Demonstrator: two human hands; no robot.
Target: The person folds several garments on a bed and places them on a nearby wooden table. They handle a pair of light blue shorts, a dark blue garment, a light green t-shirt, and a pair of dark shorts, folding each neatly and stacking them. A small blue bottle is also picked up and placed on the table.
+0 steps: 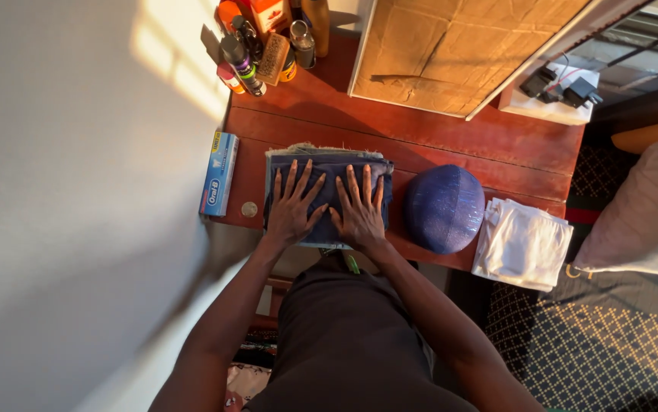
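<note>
At frame centre, a folded blue cloth [327, 198] is pressed flat on the red wooden table [451, 137] by the left hand [292, 207] and right hand [359, 210], fingers spread, nothing clasped. A blue dome-shaped cap [445, 207] and folded white cloth [523, 244] are noted to its right, a toothpaste box [219, 173] to its left.

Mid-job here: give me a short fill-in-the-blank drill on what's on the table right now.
1. Both hands, left hand and right hand, lie flat on the folded ____ cloth.
2. The round blue cap lies to the cloth's ____.
3. The toothpaste box lies beside the ____.

Missing: blue; right; wall
</note>
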